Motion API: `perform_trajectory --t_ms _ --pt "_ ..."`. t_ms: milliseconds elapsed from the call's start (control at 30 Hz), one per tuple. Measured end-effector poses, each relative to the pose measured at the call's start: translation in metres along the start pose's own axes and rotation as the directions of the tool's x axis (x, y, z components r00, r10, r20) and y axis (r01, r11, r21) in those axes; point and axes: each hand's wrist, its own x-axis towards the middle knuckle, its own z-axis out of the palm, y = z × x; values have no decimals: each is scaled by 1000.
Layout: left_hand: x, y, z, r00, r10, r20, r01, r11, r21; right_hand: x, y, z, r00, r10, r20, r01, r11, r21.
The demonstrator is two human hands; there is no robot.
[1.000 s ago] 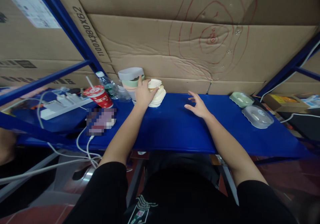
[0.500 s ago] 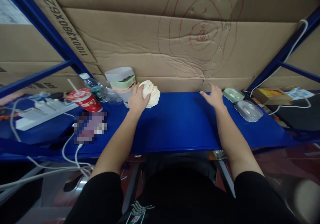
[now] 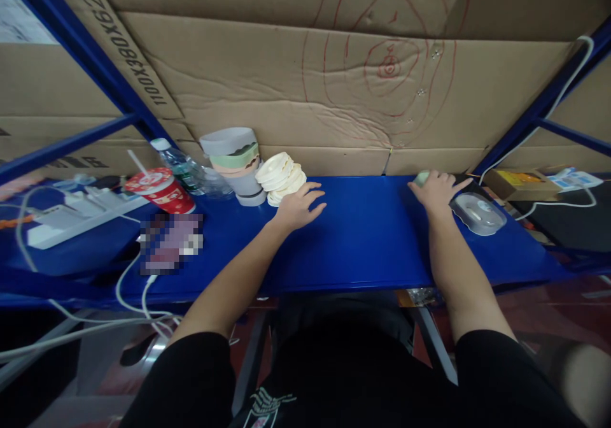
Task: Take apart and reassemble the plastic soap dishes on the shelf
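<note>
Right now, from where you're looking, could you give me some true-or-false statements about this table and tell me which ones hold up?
1. The right hand partly hides a pale green dish. True.
2. The red cup has a straw in it. True.
3. The left hand is gripping the red cup. False: it is open, next to the cream stack.
4. The grey dish lies left of the cream stack. False: it lies far to the right of it.
5. Red rings are drawn on the cardboard behind the table. True.
</note>
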Motion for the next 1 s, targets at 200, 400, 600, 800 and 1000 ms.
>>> perform_trajectory --t_ms 200,400,600,800,1000 --pt "0 3 10 955 12 295 0 999 -40 -21 -35 -9 969 -162 187 134 979 151" --pt "2 4 3 908 -50 416 98 991 -96 -40 -64 -14 606 -788 108 627 557 544" --pt "1 6 5 931 -70 357 165 956 -242 -77 -98 -28 466 -879 -98 685 288 669" --pt "5 18 2 967 17 253 175 674 -717 -99 -106 -51 358 -870 -340 682 -5 731" --pt "9 26 -19 990 -20 142 120 656 -745 -103 -108 -59 431 -797 -423 697 -3 717"
